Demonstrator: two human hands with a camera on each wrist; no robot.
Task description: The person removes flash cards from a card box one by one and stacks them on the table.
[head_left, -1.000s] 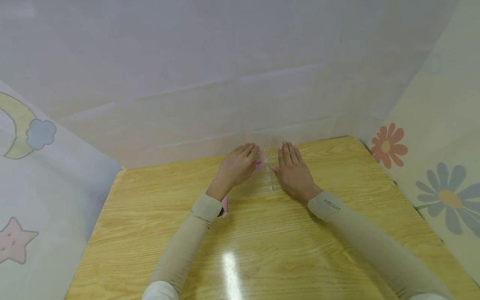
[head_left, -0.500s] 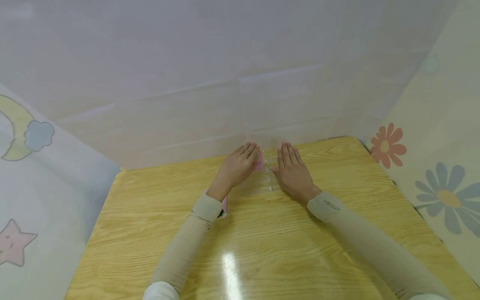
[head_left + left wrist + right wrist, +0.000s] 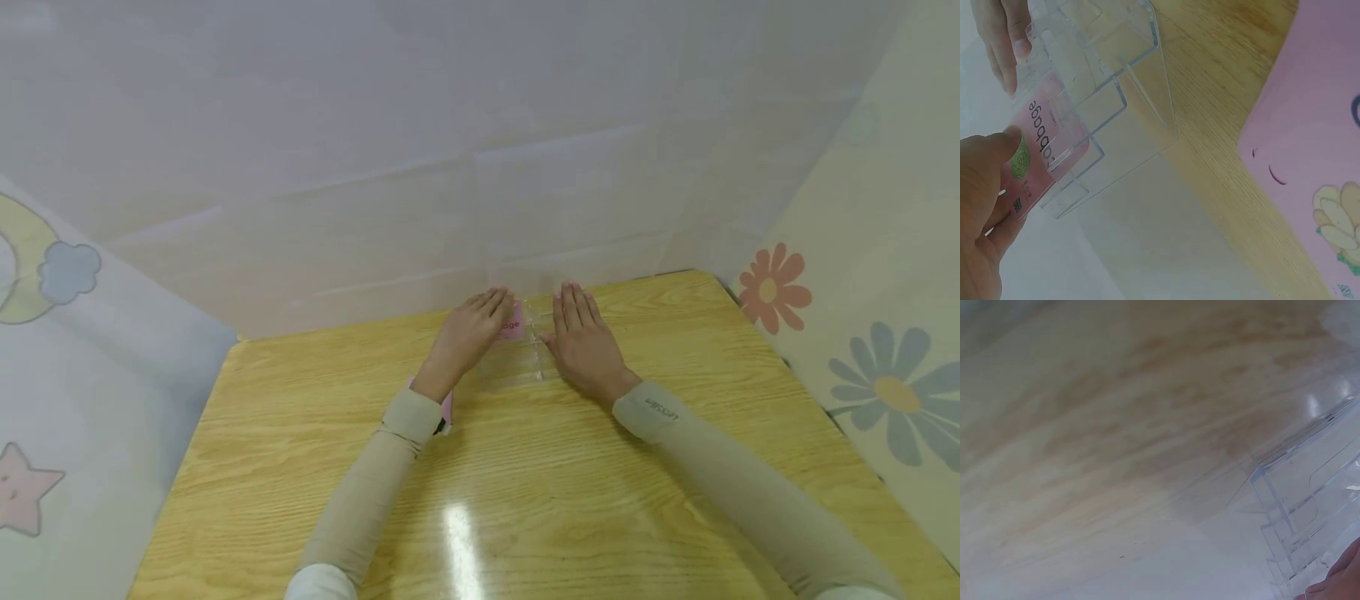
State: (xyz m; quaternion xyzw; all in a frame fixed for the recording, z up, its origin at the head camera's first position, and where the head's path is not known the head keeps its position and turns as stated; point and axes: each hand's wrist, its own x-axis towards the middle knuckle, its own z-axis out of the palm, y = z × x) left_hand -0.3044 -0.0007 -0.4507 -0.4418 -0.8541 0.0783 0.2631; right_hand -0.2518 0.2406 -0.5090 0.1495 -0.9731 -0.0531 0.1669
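At the far side of the table stands a clear tiered plastic holder [image 3: 1124,94] with stepped slots. My left hand [image 3: 469,340] pinches a pink card [image 3: 1047,134] between thumb and fingers. The card bears the word "cabbage" and a green cabbage picture, and it sits tilted at the holder's lower steps in the left wrist view. Whether its edge is inside a slot, I cannot tell. On the holder's other side, my right hand [image 3: 588,348] lies with straight fingers, its thumb by the holder; only some fingers [image 3: 1341,581] show in the right wrist view.
Another larger-looking pink card [image 3: 1310,156], with a drawn pale vegetable, lies on the wooden table [image 3: 540,492] below my left wrist. A pale wall sheet [image 3: 375,233] rises directly behind the holder. Side panels with a flower [image 3: 900,398] and a star [image 3: 26,492] flank the table.
My left hand has shifted very slightly left, and the card's angle has changed, so the letters "age" now show in the head view. My right hand stays about where it was.
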